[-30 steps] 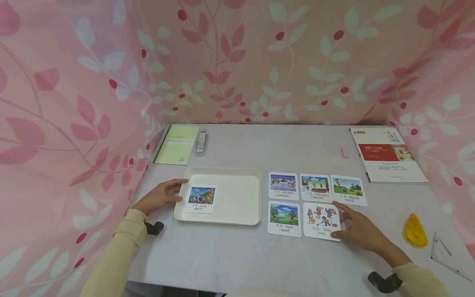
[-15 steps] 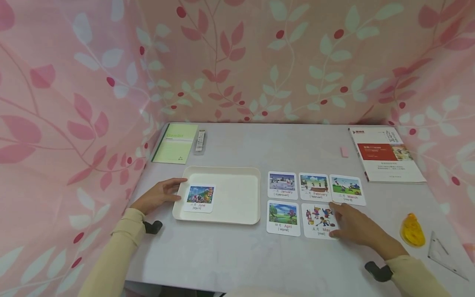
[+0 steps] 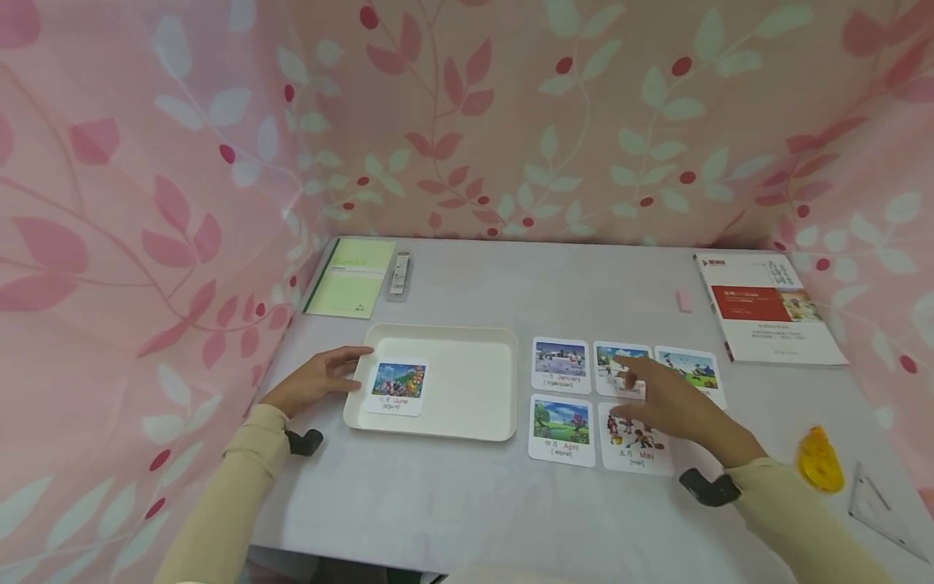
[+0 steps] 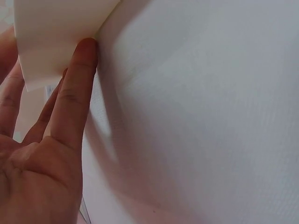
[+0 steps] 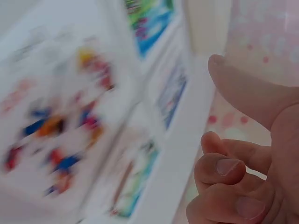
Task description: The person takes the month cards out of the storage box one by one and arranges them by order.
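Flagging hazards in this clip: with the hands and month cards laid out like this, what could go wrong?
The right hand hangs low over the February card and May card; a brush could knock the close-packed rows askew. The left hand only touches the tray rim, so the tray might slide, shifting the June card.
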Action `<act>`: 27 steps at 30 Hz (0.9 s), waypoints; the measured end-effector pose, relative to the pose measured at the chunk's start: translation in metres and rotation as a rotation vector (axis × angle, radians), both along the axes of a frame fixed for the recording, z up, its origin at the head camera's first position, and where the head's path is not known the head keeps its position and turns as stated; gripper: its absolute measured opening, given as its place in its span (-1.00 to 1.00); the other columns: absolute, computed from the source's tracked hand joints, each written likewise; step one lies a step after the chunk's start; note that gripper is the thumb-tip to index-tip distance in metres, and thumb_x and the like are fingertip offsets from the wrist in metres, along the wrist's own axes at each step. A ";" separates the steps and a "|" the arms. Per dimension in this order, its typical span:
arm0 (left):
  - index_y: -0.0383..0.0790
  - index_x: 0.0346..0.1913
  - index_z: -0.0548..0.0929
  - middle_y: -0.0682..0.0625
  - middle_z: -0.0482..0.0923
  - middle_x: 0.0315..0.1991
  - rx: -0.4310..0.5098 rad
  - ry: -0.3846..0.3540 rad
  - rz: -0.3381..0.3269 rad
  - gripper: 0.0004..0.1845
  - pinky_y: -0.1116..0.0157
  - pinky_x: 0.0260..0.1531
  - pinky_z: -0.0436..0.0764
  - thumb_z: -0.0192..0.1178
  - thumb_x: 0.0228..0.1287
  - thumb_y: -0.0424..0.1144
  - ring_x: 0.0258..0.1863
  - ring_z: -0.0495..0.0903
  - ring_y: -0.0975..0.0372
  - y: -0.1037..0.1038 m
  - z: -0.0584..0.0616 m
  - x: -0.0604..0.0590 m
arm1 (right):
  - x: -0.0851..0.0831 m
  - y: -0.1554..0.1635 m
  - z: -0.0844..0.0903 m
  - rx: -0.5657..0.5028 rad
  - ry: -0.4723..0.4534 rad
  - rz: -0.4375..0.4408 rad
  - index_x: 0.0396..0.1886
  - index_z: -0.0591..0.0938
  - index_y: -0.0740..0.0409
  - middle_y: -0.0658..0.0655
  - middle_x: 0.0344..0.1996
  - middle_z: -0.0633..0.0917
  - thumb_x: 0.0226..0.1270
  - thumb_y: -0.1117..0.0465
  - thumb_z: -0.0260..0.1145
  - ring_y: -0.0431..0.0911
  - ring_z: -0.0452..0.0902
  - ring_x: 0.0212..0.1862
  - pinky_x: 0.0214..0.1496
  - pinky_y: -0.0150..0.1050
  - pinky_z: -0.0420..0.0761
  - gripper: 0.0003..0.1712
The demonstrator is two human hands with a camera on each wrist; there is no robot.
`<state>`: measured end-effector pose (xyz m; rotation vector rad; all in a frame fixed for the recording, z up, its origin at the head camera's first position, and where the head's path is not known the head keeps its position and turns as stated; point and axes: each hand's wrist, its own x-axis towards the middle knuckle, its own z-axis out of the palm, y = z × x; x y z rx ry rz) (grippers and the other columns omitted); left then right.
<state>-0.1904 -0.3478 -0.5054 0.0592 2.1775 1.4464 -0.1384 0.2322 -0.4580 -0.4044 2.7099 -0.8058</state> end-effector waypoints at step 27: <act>-0.10 0.49 0.44 -0.17 0.21 0.55 0.017 -0.007 0.006 -0.24 0.13 0.21 0.57 0.42 0.22 -0.39 0.52 0.20 -0.10 0.001 -0.002 -0.003 | -0.054 -0.286 -0.051 -0.242 -0.222 0.021 0.61 0.21 0.25 0.24 0.52 0.35 0.05 -0.08 0.67 0.17 0.25 0.52 0.52 0.00 0.28 0.25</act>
